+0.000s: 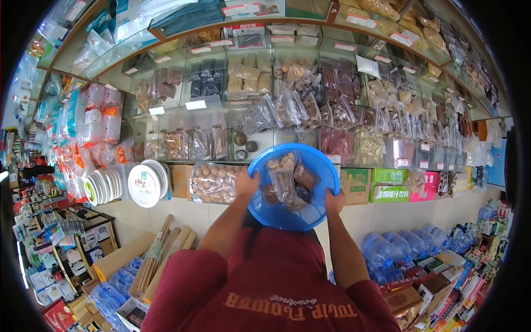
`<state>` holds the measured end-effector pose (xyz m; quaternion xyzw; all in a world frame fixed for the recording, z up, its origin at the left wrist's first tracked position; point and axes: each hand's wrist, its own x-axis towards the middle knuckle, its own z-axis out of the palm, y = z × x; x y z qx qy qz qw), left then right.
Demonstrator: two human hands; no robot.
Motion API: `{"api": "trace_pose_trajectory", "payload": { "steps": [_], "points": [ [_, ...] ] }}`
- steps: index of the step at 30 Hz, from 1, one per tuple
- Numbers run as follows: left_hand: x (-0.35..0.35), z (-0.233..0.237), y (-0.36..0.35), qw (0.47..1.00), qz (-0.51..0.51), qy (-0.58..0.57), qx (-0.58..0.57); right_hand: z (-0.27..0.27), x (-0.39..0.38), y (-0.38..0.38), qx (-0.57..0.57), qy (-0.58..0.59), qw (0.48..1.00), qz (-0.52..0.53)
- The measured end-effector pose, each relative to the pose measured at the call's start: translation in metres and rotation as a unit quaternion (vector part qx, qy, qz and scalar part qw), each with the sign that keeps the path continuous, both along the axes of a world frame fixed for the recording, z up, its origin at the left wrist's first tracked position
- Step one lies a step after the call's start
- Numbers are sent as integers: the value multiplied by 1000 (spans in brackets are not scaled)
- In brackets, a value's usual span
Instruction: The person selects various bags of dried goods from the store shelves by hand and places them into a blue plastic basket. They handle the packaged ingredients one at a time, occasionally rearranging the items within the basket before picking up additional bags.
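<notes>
A round blue plastic basket (258,210) is held in front of my body, at the edge of the display shelf. My left hand (246,181) grips its left rim, and my right hand (334,201) grips the right rim. Inside lie several clear packets of dried goods: a pale one (283,162) at the top, a long clear one (284,185) in the middle, a reddish-brown one (306,176) on the right and dark ones below. Just left of the basket is a clear bag of round brown items (214,181).
Glass-divided shelves (191,119) with bagged dried goods curve across the front. White round tubs (147,183) stand at the left. Rolled mats (160,257) lean at the lower left. Large blue water bottles (381,249) and boxes stand on the floor at the lower right.
</notes>
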<state>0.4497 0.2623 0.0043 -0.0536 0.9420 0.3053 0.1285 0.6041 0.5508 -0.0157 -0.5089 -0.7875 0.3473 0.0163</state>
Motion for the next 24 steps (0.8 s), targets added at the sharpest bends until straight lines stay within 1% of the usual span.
{"api": "trace_pose_trajectory", "payload": {
  "steps": [3, 5, 9, 14, 16, 19, 20, 22, 24],
  "points": [
    [1, 0, 2, 1000, 12, 14, -10, 5, -2, -3, 15, -5, 1000, -8],
    [2, -1, 2, 1000, 10, 16, -13, 2, -1, -2, 16, 24, 1000, -7],
    [2, 3, 3, 1000, 6, 19, -14, -4, 2, -1, 10, 41, 999, -4],
    [2, 4, 3, 1000, 4, 11, -15, -12, 4, -1, 43, 45, 998, -2],
    [2, -3, 2, 998, 8, 62, -7, -14, 3, 2, 41, 55, 998, -1],
    [1, -3, 2, 999, 4, 12, -35, -5, 2, -2, 16, 67, 998, -10],
    [6, -3, 1, 999, -5, 1, -39, -4, 6, -4, 13, 55, 998, -18],
    [1, -3, 2, 1000, 8, 14, 5, -3, 2, -1, 28, 67, 997, -6],
    [0, -5, 2, 1000, 9, 19, 5, -2, 2, -2, 29, 64, 998, -9]
  ]
}}
